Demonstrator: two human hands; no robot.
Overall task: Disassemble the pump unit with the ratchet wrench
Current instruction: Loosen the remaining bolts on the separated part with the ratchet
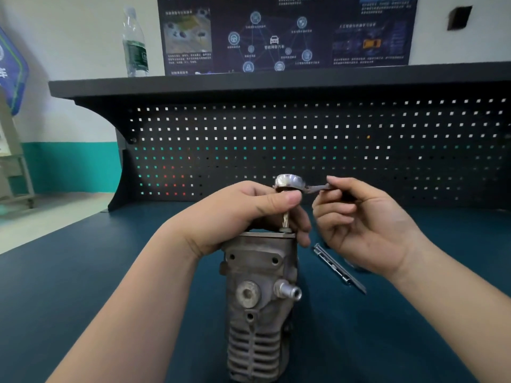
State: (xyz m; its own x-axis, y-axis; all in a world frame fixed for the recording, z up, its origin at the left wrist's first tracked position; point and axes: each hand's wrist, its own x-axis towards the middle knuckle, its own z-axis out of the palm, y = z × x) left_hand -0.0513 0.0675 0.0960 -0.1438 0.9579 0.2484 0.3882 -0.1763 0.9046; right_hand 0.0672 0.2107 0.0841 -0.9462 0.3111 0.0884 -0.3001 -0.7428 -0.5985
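Note:
The grey cast-metal pump unit (260, 299) stands upright on the dark blue bench, ribbed at its lower end, with a short tube port on its right side. The ratchet wrench (290, 182) sits above it, its socket extension running straight down onto a bolt at the pump's top plate. My left hand (237, 214) wraps around the extension just under the ratchet head and rests on the pump's top. My right hand (359, 219) grips the wrench handle, which points to the right; most of the handle is hidden in the fingers.
A long thin metal tool (338, 268) lies on the bench (83, 272) right of the pump, partly under my right hand. A black pegboard (304, 139) backs the bench, with a shelf above holding a plastic water bottle (134, 42).

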